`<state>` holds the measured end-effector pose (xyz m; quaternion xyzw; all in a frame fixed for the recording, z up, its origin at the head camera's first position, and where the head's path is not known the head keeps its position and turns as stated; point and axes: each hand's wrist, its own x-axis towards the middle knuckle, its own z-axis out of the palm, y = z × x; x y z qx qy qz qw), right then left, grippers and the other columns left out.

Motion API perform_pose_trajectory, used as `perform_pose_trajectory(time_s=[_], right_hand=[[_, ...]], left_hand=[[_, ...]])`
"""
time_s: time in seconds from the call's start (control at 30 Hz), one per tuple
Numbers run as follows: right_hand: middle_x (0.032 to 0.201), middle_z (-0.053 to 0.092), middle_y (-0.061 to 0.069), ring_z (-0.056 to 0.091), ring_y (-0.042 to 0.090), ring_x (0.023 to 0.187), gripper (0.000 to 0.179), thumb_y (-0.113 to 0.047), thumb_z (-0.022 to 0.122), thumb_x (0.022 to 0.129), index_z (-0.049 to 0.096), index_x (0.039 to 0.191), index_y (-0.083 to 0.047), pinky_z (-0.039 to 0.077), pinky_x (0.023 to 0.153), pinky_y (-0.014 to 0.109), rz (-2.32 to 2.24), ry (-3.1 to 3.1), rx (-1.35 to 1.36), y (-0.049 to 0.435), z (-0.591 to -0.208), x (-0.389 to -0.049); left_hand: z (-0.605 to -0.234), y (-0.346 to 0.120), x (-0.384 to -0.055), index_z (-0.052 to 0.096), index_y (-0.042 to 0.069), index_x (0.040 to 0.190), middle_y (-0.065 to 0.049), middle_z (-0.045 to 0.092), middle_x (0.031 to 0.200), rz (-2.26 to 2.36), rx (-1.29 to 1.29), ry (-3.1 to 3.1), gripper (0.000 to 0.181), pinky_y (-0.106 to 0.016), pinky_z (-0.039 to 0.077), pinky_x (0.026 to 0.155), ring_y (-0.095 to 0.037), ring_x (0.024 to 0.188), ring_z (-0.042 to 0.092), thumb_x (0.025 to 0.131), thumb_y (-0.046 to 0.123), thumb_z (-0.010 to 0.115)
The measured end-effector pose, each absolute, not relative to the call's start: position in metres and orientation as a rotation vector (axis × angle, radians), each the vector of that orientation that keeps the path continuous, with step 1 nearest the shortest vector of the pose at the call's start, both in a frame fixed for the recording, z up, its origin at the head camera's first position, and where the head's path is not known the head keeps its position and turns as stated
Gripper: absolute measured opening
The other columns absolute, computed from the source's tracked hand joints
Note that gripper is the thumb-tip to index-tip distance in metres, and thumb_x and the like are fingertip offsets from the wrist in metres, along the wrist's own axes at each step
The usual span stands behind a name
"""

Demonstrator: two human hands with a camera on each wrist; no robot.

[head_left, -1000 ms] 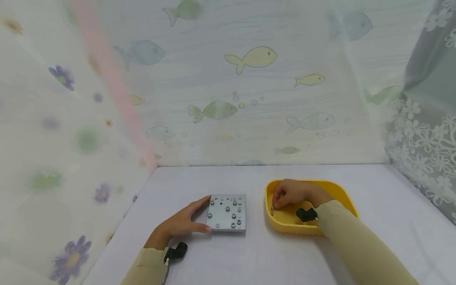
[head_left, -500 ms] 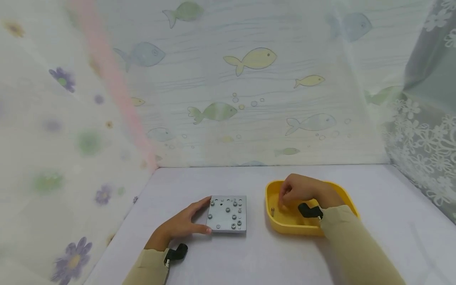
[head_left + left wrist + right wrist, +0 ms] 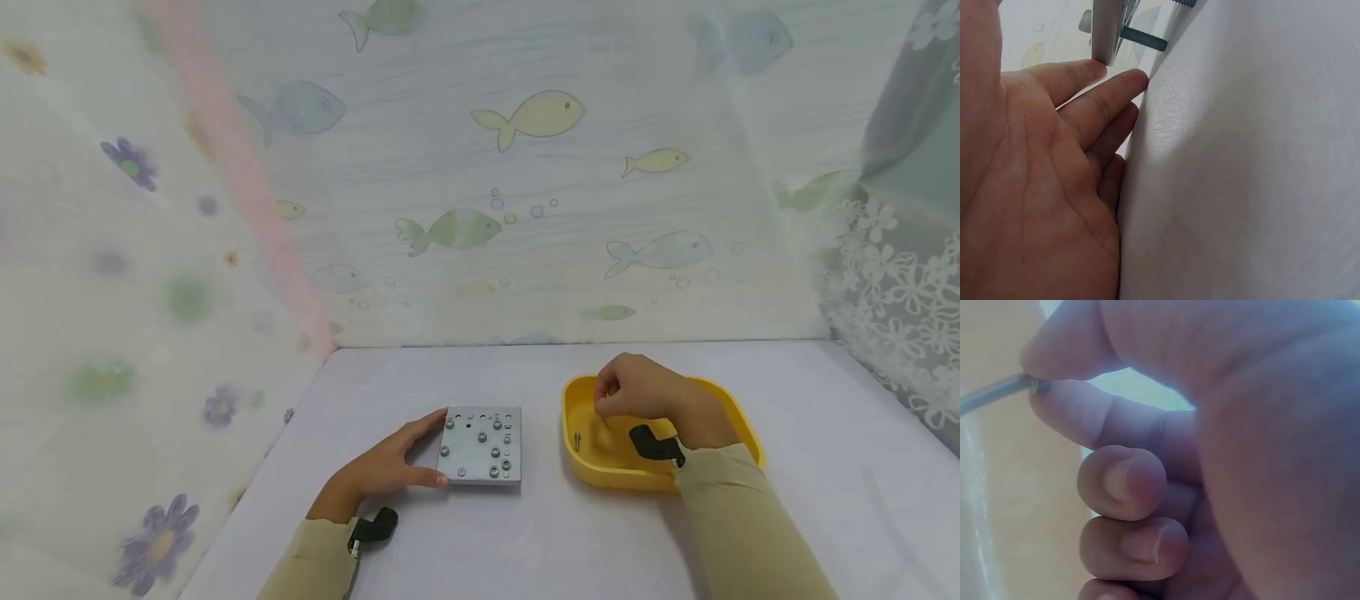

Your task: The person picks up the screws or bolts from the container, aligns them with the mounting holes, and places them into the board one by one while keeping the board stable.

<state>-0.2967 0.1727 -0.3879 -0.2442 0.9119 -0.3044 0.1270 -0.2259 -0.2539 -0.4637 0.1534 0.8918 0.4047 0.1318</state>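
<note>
A square silver metal plate [image 3: 480,450] with several socket-head screws stands on the white table. My left hand [image 3: 390,462] holds it at its left side, thumb near the front corner and a finger at the back corner. In the left wrist view, a threaded screw shank [image 3: 1144,39] sticks out of the plate's underside, above the tabletop. Over the yellow tray [image 3: 622,479], my right hand [image 3: 637,387] pinches a screw [image 3: 997,392] between thumb and index fingertip, its threaded end pointing away. Another small screw [image 3: 577,442] lies inside the tray near its left wall.
White cloth [image 3: 480,542] covers the table. Behind it hangs a fish-printed curtain [image 3: 450,283], with a flower-printed one [image 3: 150,333] on the left. Black wrist cameras [image 3: 656,444] sit at both cuffs.
My right hand has moved up and to the right, away from the screw by the tray's left wall, which stays lying there. The left hand keeps its place at the plate.
</note>
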Motion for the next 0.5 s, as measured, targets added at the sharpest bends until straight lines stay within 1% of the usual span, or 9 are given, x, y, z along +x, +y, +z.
perform_pose_trajectory(time_s=[0.17,0.5], right_hand=[[0.062,0.048,-0.005,0.046,0.013,0.061,0.007,-0.017,0.073,0.083,0.072,0.078,-0.020,0.040,0.057,0.025,-0.867,2.701,-0.747,0.165,-0.386,-0.293],[0.063,0.046,-0.005,0.044,0.011,0.060,0.006,-0.017,0.072,0.090,0.072,0.086,-0.020,0.039,0.059,0.025,-0.942,2.723,-0.860,0.146,-0.377,-0.285]], left_hand=[[-0.466,-0.255,-0.226,0.029,0.039,0.163,0.010,0.024,0.171,1.179,0.442,2.574,0.110,-0.058,0.009,0.129,-0.023,0.162,0.012,0.072,0.050,0.091],[-0.464,-0.255,-0.225,0.028,0.040,0.163,0.011,0.024,0.171,1.147,0.436,2.606,0.110,-0.059,0.010,0.129,-0.024,0.162,0.013,0.073,0.054,0.090]])
